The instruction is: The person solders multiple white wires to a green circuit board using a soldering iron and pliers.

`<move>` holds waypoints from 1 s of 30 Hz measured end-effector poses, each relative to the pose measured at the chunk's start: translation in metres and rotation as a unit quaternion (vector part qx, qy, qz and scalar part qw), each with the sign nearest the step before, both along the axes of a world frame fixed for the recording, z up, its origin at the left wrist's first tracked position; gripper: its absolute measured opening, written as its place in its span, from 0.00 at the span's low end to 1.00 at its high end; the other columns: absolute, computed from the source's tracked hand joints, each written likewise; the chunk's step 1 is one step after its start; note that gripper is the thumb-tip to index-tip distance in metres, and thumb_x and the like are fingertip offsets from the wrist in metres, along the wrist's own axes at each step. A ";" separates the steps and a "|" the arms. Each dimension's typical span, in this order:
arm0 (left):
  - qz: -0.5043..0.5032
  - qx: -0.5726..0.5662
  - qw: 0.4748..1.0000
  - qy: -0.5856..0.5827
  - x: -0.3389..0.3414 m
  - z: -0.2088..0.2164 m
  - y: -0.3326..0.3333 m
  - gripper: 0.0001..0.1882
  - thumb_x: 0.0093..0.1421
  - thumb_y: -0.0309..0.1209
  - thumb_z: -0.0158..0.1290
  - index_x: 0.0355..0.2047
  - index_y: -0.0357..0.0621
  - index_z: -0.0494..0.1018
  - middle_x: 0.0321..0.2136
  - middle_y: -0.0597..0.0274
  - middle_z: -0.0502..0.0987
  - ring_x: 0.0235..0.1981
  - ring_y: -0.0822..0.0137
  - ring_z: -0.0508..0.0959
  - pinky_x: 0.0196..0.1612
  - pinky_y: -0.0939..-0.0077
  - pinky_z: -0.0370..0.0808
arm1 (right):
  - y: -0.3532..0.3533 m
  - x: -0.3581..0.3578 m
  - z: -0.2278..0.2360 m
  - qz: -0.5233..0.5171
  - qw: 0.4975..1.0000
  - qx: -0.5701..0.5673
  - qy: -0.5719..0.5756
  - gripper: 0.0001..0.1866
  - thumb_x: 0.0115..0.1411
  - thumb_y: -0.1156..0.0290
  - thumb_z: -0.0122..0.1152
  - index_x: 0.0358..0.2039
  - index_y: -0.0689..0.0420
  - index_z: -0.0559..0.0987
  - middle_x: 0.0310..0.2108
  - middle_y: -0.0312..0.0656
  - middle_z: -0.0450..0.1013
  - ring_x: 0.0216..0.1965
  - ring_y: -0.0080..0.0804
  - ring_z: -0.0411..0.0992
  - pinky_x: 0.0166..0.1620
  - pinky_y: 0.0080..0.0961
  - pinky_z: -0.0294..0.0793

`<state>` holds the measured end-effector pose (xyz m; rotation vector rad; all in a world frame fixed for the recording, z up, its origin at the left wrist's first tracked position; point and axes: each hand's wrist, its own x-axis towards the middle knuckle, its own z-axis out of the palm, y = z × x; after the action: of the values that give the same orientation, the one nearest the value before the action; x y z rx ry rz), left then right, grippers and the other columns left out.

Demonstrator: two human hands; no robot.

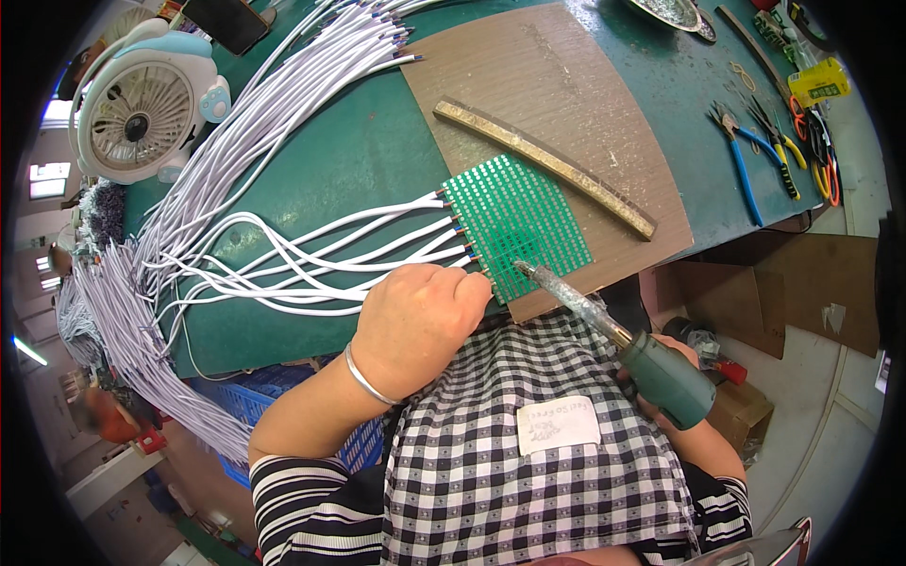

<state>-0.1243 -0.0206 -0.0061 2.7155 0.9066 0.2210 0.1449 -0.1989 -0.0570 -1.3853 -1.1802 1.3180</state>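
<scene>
A green perforated circuit board lies at the near side of a brown sheet, with several white cables meeting its left edge by their stripped ends. My left hand is closed at the board's near left corner, pinching a white cable whose end is mostly hidden by the fingers. In my right hand is a soldering iron, gripped by its dark green handle. The iron's tip touches or hovers just over the board near its lower left part; I cannot tell which.
A brown sheet carries a long metal-like bar beyond the board. Bundled white cables cover the left, beside a white fan. Pliers, scissors and a metal dish lie at the right. A blue crate stands below.
</scene>
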 end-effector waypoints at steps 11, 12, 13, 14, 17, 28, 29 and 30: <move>0.005 -0.009 1.000 -0.016 -0.002 0.000 -0.001 0.07 0.47 0.27 0.59 0.27 0.43 0.72 0.23 0.59 0.72 0.26 0.58 0.73 0.32 0.67 0.71 | 0.016 -0.004 0.011 -0.027 0.991 0.019 -0.127 0.21 0.54 0.55 0.58 0.33 0.63 0.76 0.25 0.42 0.75 0.26 0.30 0.74 0.33 0.23 0.74; 0.020 -0.007 0.998 -0.058 -0.002 -0.002 -0.003 0.08 0.47 0.26 0.60 0.28 0.43 0.73 0.24 0.59 0.71 0.27 0.58 0.73 0.32 0.67 0.71 | 0.016 0.000 0.008 0.017 0.991 0.031 -0.126 0.21 0.52 0.60 0.61 0.39 0.64 0.75 0.31 0.43 0.76 0.30 0.30 0.76 0.35 0.24 0.75; 0.034 -0.004 0.994 -0.101 -0.003 -0.005 -0.004 0.08 0.47 0.26 0.60 0.29 0.42 0.74 0.25 0.58 0.71 0.29 0.58 0.73 0.33 0.67 0.70 | 0.017 0.000 0.009 0.021 0.992 0.037 -0.121 0.21 0.52 0.60 0.61 0.39 0.64 0.75 0.31 0.43 0.76 0.30 0.30 0.76 0.35 0.24 0.75; 0.039 0.002 0.995 -0.097 -0.003 -0.008 -0.005 0.08 0.47 0.26 0.60 0.29 0.42 0.74 0.25 0.58 0.71 0.29 0.58 0.73 0.33 0.67 0.70 | 0.017 -0.001 0.012 0.012 0.992 0.034 -0.117 0.21 0.54 0.58 0.58 0.38 0.64 0.75 0.31 0.43 0.76 0.28 0.31 0.76 0.35 0.25 0.75; 0.045 -0.025 0.985 -0.165 -0.009 -0.007 0.003 0.08 0.46 0.26 0.60 0.29 0.42 0.74 0.26 0.57 0.71 0.30 0.58 0.73 0.34 0.68 0.70 | 0.018 0.000 0.002 0.019 0.992 0.066 -0.110 0.23 0.58 0.54 0.53 0.38 0.64 0.75 0.29 0.42 0.75 0.24 0.30 0.74 0.35 0.26 0.73; 0.190 0.111 0.962 -0.162 -0.018 -0.020 0.193 0.06 0.52 0.29 0.56 0.28 0.41 0.73 0.30 0.54 0.74 0.36 0.53 0.74 0.39 0.65 0.71 | 0.009 -0.007 0.000 -0.125 0.987 0.097 0.025 0.35 0.60 0.42 0.48 0.49 0.66 0.67 0.20 0.40 0.70 0.24 0.25 0.67 0.31 0.20 0.63; 0.189 0.112 0.961 -0.168 -0.018 -0.026 0.201 0.06 0.52 0.29 0.56 0.28 0.41 0.73 0.30 0.54 0.74 0.36 0.53 0.74 0.39 0.65 0.71 | 0.007 -0.008 0.002 -0.123 0.987 0.097 0.024 0.34 0.60 0.43 0.49 0.48 0.66 0.67 0.20 0.41 0.70 0.24 0.24 0.67 0.31 0.20 0.63; 0.180 0.140 0.965 -0.128 -0.015 -0.034 0.207 0.05 0.52 0.28 0.56 0.28 0.41 0.73 0.30 0.54 0.74 0.36 0.53 0.74 0.39 0.64 0.71 | 0.007 -0.005 -0.006 -0.119 0.987 0.098 0.034 0.34 0.60 0.43 0.49 0.48 0.66 0.67 0.20 0.41 0.70 0.24 0.24 0.67 0.31 0.19 0.63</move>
<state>-0.1395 0.1859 -0.0400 2.6519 1.3683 0.8098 0.1403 -0.1922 -0.0626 -1.2845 -1.0335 1.0444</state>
